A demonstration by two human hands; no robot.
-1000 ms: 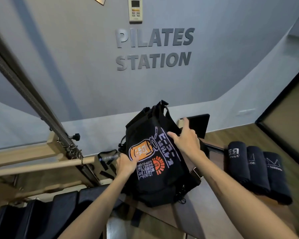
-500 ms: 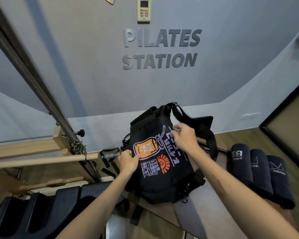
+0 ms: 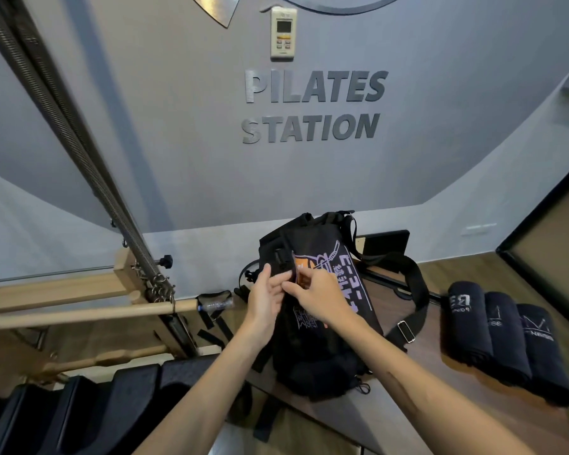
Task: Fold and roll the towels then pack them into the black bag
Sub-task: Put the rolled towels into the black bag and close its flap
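Pilates studio – wall sign (image 3: pixel 314 106) "PILATES STATION", reformer springs (image 3: pixel 79 152), wood bar (image 3: pixel 89 315)

Bare wooden worktop (image 3: pixel 418 366) is sitting open between the upright black printed fabric bag (image 3: pixel 322 323) and three rolled dark towels (image 3: pixel 506 339); the bag's looping black webbing strap (image 3: pixel 414 290) is crossing that gap.

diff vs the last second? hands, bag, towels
Both hands came together at the front of the black bag. The right hand left the bag's upper right side and now pinches the flap edge; the left hand rose from the lower print to meet it. The shoulder strap now lies draped to the bag's right. The three rolled towels stayed put, side by side, unpacked.
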